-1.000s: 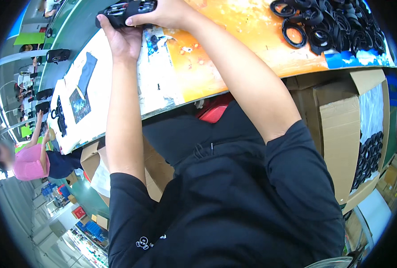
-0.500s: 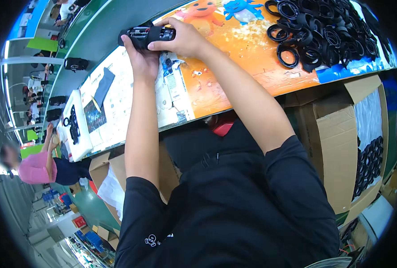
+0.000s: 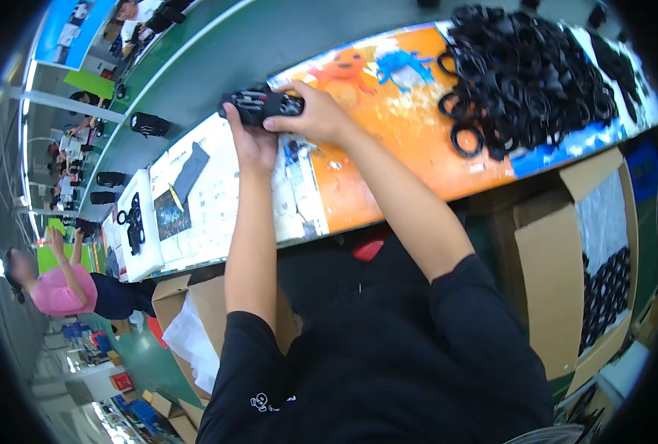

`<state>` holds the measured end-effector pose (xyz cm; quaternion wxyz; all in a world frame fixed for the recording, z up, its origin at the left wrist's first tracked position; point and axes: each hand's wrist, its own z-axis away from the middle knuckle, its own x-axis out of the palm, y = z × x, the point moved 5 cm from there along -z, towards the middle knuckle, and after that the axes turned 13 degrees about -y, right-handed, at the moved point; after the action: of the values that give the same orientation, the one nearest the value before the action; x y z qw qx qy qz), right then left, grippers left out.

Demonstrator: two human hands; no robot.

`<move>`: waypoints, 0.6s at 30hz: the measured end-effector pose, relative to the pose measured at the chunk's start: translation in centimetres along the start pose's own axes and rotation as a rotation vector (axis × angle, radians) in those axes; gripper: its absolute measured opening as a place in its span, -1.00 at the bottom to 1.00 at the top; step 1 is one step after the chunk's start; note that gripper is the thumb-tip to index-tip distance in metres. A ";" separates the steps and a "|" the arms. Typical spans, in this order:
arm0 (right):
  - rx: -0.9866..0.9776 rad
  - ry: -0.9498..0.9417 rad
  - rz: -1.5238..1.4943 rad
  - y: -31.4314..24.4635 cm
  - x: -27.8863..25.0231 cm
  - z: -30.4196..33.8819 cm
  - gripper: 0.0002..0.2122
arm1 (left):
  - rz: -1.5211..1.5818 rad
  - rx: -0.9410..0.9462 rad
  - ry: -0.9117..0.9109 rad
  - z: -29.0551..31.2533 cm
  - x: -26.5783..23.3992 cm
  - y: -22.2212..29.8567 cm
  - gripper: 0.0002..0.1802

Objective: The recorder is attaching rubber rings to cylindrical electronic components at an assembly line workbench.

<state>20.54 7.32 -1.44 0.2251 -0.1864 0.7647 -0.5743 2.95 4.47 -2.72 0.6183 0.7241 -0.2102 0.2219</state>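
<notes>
Your left hand [image 3: 256, 149] and right hand [image 3: 315, 115] have shifted down and rightward in view, gripping the black device [image 3: 251, 108]. Left fingers are mostly hidden beneath it, thumb at its left end; right fingers curl partway around its right end, thumb nearside. It lies between both hands, over the table's [image 3: 421, 144] far edge.

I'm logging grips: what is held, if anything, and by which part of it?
An elongated black device: the left hand holds its left end, the right hand its right end.
</notes>
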 end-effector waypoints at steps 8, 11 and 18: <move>-0.075 -0.045 0.067 -1.6 0.6 0.2 -0.12 | 0.227 0.137 -0.229 -2.9 1.2 0.5 -0.26; -0.012 -0.084 0.155 -2.8 1.0 0.4 -0.12 | 0.213 0.150 -0.249 -3.5 1.4 0.2 -0.15; 0.012 -0.023 0.158 -3.3 1.4 0.3 -0.19 | 0.144 0.159 -0.231 -3.5 3.1 0.9 -0.01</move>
<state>19.69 5.43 1.46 0.2796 -0.1306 0.7709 -0.5571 4.77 7.69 0.31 0.5134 0.7743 -0.3131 0.1971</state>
